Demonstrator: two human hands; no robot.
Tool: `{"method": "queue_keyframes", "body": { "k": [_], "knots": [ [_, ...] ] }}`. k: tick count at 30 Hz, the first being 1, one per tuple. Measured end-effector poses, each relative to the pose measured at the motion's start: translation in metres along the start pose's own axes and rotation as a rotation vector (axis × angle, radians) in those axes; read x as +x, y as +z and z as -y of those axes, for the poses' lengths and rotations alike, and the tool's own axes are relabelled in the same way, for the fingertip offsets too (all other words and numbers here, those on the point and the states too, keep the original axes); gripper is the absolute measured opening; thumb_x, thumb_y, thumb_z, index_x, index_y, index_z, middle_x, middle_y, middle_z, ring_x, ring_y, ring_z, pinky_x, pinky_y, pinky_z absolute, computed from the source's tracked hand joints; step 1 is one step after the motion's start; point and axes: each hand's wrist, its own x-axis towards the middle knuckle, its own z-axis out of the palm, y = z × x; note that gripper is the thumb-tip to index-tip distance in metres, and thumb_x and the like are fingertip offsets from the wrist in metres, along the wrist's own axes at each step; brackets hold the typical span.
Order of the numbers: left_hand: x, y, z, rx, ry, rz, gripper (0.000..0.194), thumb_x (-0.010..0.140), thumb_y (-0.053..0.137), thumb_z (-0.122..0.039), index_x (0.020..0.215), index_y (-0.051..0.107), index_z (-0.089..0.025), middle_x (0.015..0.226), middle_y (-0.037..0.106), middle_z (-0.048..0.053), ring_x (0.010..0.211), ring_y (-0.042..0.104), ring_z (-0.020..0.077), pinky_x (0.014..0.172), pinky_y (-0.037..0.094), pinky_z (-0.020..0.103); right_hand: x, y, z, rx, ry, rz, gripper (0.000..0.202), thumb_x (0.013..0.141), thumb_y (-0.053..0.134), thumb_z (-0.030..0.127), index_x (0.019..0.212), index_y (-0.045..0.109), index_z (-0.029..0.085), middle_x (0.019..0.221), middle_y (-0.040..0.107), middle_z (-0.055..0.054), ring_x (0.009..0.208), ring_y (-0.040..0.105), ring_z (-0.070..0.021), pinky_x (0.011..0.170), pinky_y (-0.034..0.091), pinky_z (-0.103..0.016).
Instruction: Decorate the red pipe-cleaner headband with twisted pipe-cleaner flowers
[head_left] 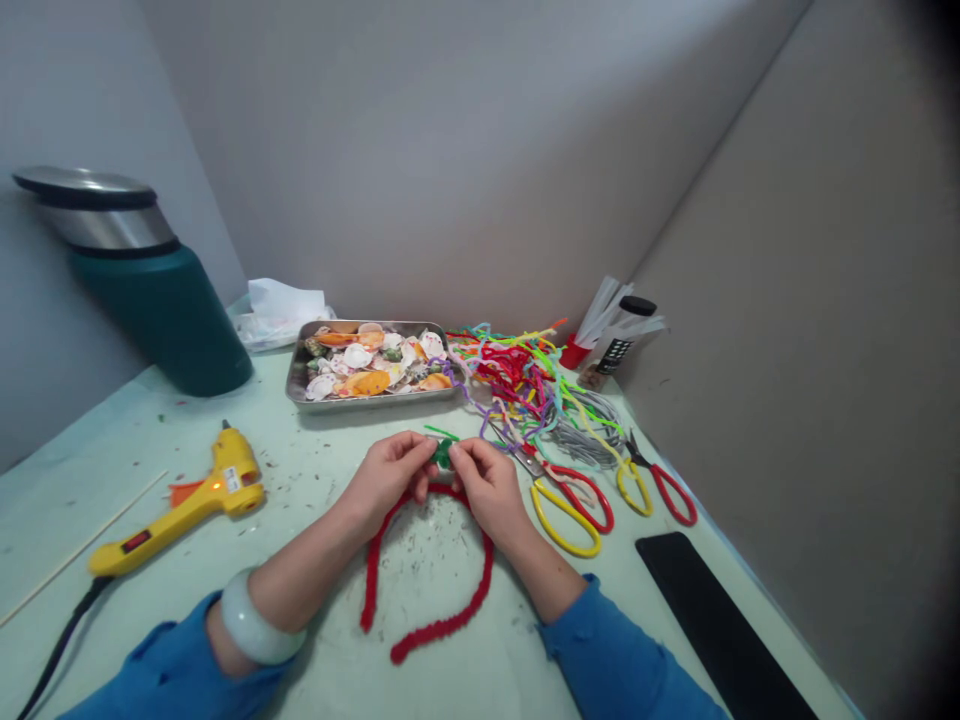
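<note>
In the middle of the head view, a small green pipe cleaner (444,453), bent into a compact shape, is pinched between the fingertips of my two hands. One thin green end sticks out toward the upper left. My left hand (396,467) grips it from the left, thumb and fingers closed. From the other side, my right hand (486,483) closes thumb and fingers on it as well. Just below, a headband wrapped in red fuzzy material (489,580) lies curved on the table, its two ends toward me. My hands partly cover its top.
A yellow glue gun (180,505), a thin stick (90,545) and a green bottle (161,310) are at left. Behind stands a metal tray (375,402) of shells. Tangled pipe cleaners (517,370), scissors (570,508), smaller scissors (660,480) and a black strip (712,610) lie right.
</note>
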Motion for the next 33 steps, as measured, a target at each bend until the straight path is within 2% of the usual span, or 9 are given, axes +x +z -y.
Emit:
{"method": "queue_keyframes", "body": {
  "k": [8,15,23,28,33],
  "knots": [
    [-0.0003,0.0005,0.0005,0.022,0.036,0.037,0.022,0.076,0.062,-0.034,0.073,0.054,-0.014,0.056,0.058,-0.003,0.037,0.045,0.0051,0.04,0.036,0.018,-0.0007,0.001,-0.0022,-0.009,-0.009,-0.014,0.023,0.087,0.05,0.034,0.072,0.058,0.018,0.056,0.051,0.003,0.056,0.047,-0.0115,0.055,0.037,-0.022],
    [-0.0019,-0.0008,-0.002,-0.033,-0.002,0.062,0.017,0.073,0.062,-0.028,0.078,0.055,-0.013,0.063,0.062,-0.001,0.039,0.048,0.0059,0.041,0.039,0.019,0.0005,0.001,-0.0025,-0.026,-0.004,-0.024,0.024,0.088,0.05,0.034,0.072,0.059,0.018,0.056,0.052,0.003,0.056,0.047,-0.0118,0.055,0.036,-0.022],
    [-0.0008,0.0012,-0.0017,-0.041,0.002,0.051,0.023,0.065,0.07,-0.027,0.075,0.052,-0.015,0.054,0.057,-0.006,0.036,0.045,0.0061,0.039,0.039,0.019,-0.0001,0.0012,-0.0019,-0.042,-0.014,-0.037,0.024,0.087,0.05,0.034,0.071,0.058,0.018,0.056,0.051,0.002,0.057,0.046,-0.0121,0.056,0.036,-0.023],
    [-0.0011,0.0008,-0.0006,-0.02,-0.033,0.018,0.027,0.078,0.058,-0.041,0.069,0.05,-0.016,0.042,0.053,-0.005,0.035,0.044,0.0076,0.04,0.037,0.019,0.0,0.0014,-0.0031,-0.046,-0.021,-0.022,0.025,0.087,0.05,0.034,0.07,0.059,0.018,0.055,0.05,0.003,0.057,0.046,-0.0119,0.056,0.036,-0.023],
    [-0.002,0.0005,0.0005,0.037,-0.03,-0.028,0.027,0.08,0.055,-0.039,0.067,0.049,-0.017,0.038,0.052,-0.003,0.036,0.042,0.0073,0.041,0.031,0.017,0.0005,0.0018,-0.002,-0.029,-0.019,-0.022,0.027,0.088,0.048,0.035,0.071,0.059,0.018,0.057,0.051,0.002,0.057,0.047,-0.012,0.057,0.037,-0.023]
  ]
}}
